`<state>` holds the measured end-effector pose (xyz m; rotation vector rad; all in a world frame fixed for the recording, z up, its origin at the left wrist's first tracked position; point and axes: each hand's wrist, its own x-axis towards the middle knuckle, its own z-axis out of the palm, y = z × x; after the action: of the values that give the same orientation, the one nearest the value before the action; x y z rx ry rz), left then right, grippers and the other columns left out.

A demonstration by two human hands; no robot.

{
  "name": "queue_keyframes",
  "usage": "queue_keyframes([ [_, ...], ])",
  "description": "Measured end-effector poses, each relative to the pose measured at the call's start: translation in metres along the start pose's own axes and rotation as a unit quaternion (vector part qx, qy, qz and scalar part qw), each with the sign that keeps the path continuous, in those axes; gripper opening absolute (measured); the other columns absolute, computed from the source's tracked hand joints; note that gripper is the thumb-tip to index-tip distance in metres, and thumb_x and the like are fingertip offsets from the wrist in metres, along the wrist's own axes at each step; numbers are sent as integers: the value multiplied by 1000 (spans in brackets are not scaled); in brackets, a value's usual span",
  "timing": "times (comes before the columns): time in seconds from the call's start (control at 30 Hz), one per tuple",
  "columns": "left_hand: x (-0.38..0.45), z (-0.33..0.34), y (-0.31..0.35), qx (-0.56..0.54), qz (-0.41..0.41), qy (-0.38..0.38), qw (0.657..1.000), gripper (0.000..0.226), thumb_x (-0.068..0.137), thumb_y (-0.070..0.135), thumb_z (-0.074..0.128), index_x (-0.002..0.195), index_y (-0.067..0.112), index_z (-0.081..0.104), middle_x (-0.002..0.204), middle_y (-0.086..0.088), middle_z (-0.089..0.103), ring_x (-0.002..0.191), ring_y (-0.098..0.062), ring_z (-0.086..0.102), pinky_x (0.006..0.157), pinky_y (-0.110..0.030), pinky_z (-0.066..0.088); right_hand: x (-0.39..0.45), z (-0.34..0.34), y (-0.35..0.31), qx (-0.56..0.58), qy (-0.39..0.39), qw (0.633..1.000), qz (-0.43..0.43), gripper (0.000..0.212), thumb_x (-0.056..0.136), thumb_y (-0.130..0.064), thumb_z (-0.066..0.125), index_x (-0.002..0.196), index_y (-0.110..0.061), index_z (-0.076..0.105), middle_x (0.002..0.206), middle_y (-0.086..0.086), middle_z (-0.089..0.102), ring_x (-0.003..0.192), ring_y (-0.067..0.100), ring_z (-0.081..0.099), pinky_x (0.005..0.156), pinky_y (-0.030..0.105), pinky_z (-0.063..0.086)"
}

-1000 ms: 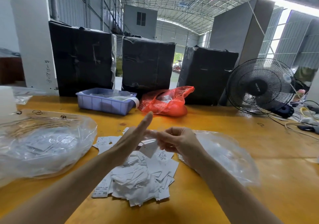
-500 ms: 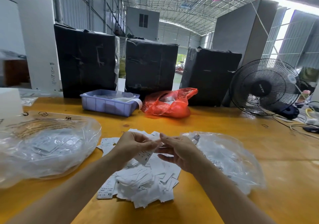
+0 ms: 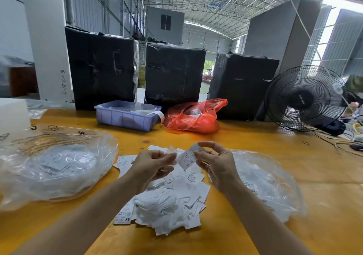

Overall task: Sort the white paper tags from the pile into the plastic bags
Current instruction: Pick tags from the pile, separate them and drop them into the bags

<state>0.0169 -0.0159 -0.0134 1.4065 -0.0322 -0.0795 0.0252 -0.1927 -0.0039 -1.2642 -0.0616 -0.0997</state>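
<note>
Both hands hover just above the pile of white paper tags (image 3: 169, 195) at the near middle of the yellow table (image 3: 255, 142). The right hand (image 3: 218, 166) pinches a white tag (image 3: 188, 156) by its upper end between thumb and forefinger; the tag hangs tilted above the pile and carries a printed "S" near its lower end, with finer print too small to read. The left hand (image 3: 153, 164) has its fingers curled, with a small clear, filmy scrap (image 3: 172, 150) at its fingertips; whether it truly grips the scrap is hard to tell.

At the pile's near left edge one tag (image 3: 123, 216) reads "XS"; others in the pile show "XS" and "S", the rest of the print illegible. Left of the pile lies a large clear plastic bag (image 3: 57, 166) with pale tags blurred inside it. Right of the pile lies a second clear bag (image 3: 265, 180), partly hidden behind the right forearm, also holding tags.

Beyond the pile stand a blue plastic bin (image 3: 125, 118) and a red plastic bag (image 3: 194, 119), and behind those three black wrapped boxes (image 3: 172, 74). Far right of the pile is a black fan (image 3: 303, 99); the lettering on its hub cannot be read. Far left beyond the pile, handwriting runs up a white pillar (image 3: 49, 44), unreadable.
</note>
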Motion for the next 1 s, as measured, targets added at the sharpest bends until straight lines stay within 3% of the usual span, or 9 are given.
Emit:
queue_keyframes([
  [0.13,2,-2,0,-19,2,22,1000,16,79,3,70,74,1,54,70,-15,70,56,-17,69,50,-21,54,2,-1,1,0,-1,1000,-6,21,79,9,65,88,-10,67,78,8,68,71,16,65,57,22,52],
  [0.27,4,-6,-4,118,21,53,991,7,80,-2,70,80,0,64,74,-11,67,58,-13,63,51,-16,51,5,-5,5,-9,17,1000,-17,30,78,7,68,98,-13,61,81,11,66,77,23,65,72,32,53],
  [0.37,6,-7,-6,192,26,54,980,6,85,2,67,82,6,70,70,-2,67,61,-9,56,52,-14,45,6,-7,7,-30,12,999,-26,26,80,8,65,98,-11,66,77,9,64,71,20,60,64,28,49],
  [0.47,4,-5,-4,256,33,15,966,15,83,0,68,75,12,72,62,2,66,57,-7,56,50,-11,44,5,-5,10,-187,7,976,-107,26,87,9,53,84,-10,71,76,-4,66,68,17,57,60,24,50],
  [0.57,1,-2,-1,283,47,-21,958,13,70,0,80,70,8,70,63,-1,69,60,-11,62,58,-18,51,-1,2,9,-346,-67,922,-157,17,92,-10,56,87,-4,72,80,-3,64,68,8,56,59,19,48],
  [0.63,-1,0,2,285,56,-37,956,20,62,0,85,66,9,67,60,-3,68,59,-11,63,62,-22,54,-5,6,9,-390,-135,900,-139,29,88,-28,64,88,0,73,78,5,68,66,6,57,61,22,45],
  [0.7,-2,0,5,281,53,-54,957,23,60,1,86,65,11,66,55,1,65,55,-8,61,57,-17,51,-10,7,9,-392,-169,897,-112,31,85,-29,68,89,1,74,77,8,70,65,6,57,59,21,44],
  [0.87,-5,-3,9,148,5,-49,988,17,66,19,81,73,8,70,48,6,54,43,-5,40,44,-16,31,-11,3,12,-296,-136,944,-54,29,87,-16,66,82,12,69,71,15,55,68,22,42,64,35,34],
  [1.0,-2,-3,7,87,-1,8,996,19,73,25,75,68,8,69,58,3,64,49,-8,45,50,-19,37,-13,5,17,-294,-135,946,-25,25,85,-15,68,80,10,69,73,14,58,70,23,49,65,35,40],
])
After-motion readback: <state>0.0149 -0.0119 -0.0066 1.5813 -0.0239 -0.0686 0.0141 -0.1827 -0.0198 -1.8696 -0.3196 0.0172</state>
